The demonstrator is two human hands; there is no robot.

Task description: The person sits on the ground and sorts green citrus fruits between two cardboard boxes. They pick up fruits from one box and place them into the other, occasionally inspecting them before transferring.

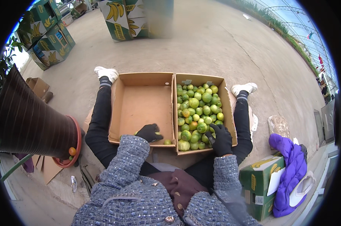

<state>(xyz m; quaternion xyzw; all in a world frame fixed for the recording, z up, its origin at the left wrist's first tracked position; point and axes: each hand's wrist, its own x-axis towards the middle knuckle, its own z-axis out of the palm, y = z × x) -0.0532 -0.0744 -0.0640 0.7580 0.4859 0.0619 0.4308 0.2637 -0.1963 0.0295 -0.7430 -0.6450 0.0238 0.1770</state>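
At the lower middle of the frame, the gloved left hand (147,133) is inside the left box (142,101), near its lower right corner, fingers curled; I cannot tell whether they pinch a fruit. Right of centre, green tomatoes (193,103) fill the right box (227,109). At its lower right, the gloved right hand (222,141) touches them, thumb and fingers parted; any grip is unclear.
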